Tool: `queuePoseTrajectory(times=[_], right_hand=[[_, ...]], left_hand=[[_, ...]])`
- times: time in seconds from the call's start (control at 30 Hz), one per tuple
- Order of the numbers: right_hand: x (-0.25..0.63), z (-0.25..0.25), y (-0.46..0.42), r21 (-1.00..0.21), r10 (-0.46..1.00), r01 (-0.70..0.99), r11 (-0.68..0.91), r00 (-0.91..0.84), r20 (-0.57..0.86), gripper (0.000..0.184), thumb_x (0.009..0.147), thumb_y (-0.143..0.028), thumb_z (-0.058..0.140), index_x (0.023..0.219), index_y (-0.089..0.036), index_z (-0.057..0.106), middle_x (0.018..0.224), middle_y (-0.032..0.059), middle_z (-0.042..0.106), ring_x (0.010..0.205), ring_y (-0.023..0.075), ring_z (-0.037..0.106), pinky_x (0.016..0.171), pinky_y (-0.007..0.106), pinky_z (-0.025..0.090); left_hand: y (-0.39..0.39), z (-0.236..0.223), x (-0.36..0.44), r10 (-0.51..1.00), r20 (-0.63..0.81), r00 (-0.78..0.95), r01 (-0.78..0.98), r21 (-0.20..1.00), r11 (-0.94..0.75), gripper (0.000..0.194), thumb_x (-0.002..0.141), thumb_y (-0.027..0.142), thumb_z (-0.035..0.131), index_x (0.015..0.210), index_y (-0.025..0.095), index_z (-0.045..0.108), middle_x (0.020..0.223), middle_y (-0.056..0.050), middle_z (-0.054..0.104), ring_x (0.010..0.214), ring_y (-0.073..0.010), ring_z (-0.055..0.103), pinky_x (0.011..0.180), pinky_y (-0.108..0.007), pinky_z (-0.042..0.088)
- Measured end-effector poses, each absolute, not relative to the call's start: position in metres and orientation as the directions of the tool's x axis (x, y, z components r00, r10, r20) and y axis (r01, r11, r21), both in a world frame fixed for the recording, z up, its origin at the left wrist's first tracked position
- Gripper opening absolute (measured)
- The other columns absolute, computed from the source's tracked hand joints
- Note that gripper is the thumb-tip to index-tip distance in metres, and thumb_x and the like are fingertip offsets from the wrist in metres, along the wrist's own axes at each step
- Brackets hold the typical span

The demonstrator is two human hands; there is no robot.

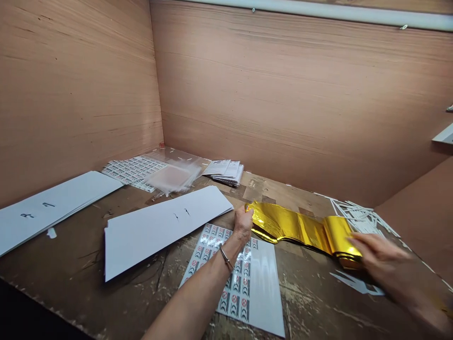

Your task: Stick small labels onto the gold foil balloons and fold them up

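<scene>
Shiny gold foil strips stretch between my two hands over the worktable. My left hand is closed round their left end. At the right end the foil curls over, and there my right hand has its fingers on it; motion blurs this hand, and I cannot see whether it grips the foil. Beneath my left forearm lies a sheet of CE-mark stickers, with its right part bare. A stack of long white cards is just left of my left hand.
Another stack of white cards lies at the left. Farther back are more sticker sheets, clear plastic bags and printed leaflets. Thin white strips are heaped at the right. Wooden walls enclose the worktable.
</scene>
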State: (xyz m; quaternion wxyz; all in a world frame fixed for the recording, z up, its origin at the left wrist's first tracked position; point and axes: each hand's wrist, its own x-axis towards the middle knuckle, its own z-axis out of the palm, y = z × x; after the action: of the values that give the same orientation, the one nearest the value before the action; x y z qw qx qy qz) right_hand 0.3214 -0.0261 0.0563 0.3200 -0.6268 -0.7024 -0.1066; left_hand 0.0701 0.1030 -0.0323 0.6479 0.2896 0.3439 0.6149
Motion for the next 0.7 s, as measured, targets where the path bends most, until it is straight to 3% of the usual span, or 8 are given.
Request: queuePoseTrajectory(times=[0.07, 0.2, 0.4, 0.57, 0.7], right_hand=[[0.272, 0.036, -0.009, -0.239, 0.84, 0.873, 0.424, -0.281, 0.463, 0.016, 0.079, -0.034, 0.048, 0.083, -0.024, 0.06, 0.081, 0.0085, 0.06, 0.069, 0.0157, 0.056, 0.059, 0.027, 0.042], [0.187, 0.013, 0.001, -0.112, 0.786, 0.79, 0.602, -0.563, 0.255, 0.018, 0.083, -0.021, 0.041, 0.082, -0.02, 0.059, 0.076, 0.0047, 0.058, 0.064, 0.013, 0.053, 0.055, 0.023, 0.04], [0.166, 0.002, 0.015, 0.045, 0.76, 0.773, 0.633, -0.632, 0.153, 0.021, 0.079, -0.007, 0.041, 0.065, -0.017, 0.053, 0.067, 0.0018, 0.054, 0.059, 0.0108, 0.048, 0.053, 0.021, 0.035], [0.173, -0.01, 0.023, 0.124, 0.677, 0.709, 0.694, -0.701, 0.224, 0.022, 0.08, -0.007, 0.036, 0.068, -0.017, 0.051, 0.068, 0.0021, 0.052, 0.056, 0.0113, 0.044, 0.051, 0.023, 0.033], [0.169, -0.007, 0.017, 0.276, 0.641, 0.67, 0.689, -0.741, 0.199, 0.019, 0.077, -0.004, 0.037, 0.072, -0.017, 0.05, 0.069, 0.0038, 0.05, 0.06, 0.0139, 0.044, 0.054, 0.026, 0.035]], left_hand=[[0.104, -0.034, 0.07, 0.994, -0.108, 0.0, -0.589, 0.803, 0.088, 0.012, 0.059, 0.019, 0.055, 0.068, 0.012, 0.055, 0.06, -0.001, 0.055, 0.052, -0.011, 0.05, 0.05, -0.022, 0.04], [0.108, -0.04, 0.072, 0.988, -0.155, -0.021, -0.567, 0.816, 0.116, 0.015, 0.059, 0.022, 0.057, 0.069, 0.012, 0.055, 0.06, -0.001, 0.055, 0.051, -0.0107, 0.05, 0.049, -0.022, 0.039], [0.107, -0.039, 0.073, 0.988, -0.143, -0.06, -0.552, 0.829, 0.086, 0.01, 0.059, 0.019, 0.055, 0.066, 0.012, 0.053, 0.056, 0.001, 0.05, 0.049, -0.008, 0.045, 0.047, -0.019, 0.036], [0.103, -0.034, 0.072, 0.99, -0.138, -0.024, -0.6, 0.794, 0.096, 0.011, 0.059, 0.021, 0.055, 0.066, 0.013, 0.052, 0.056, 0.002, 0.049, 0.048, -0.008, 0.045, 0.048, -0.02, 0.037], [0.102, -0.032, 0.071, 0.988, -0.152, -0.025, -0.6, 0.792, 0.107, 0.012, 0.058, 0.021, 0.056, 0.066, 0.013, 0.052, 0.055, 0.003, 0.048, 0.047, -0.0077, 0.044, 0.048, -0.02, 0.037]])
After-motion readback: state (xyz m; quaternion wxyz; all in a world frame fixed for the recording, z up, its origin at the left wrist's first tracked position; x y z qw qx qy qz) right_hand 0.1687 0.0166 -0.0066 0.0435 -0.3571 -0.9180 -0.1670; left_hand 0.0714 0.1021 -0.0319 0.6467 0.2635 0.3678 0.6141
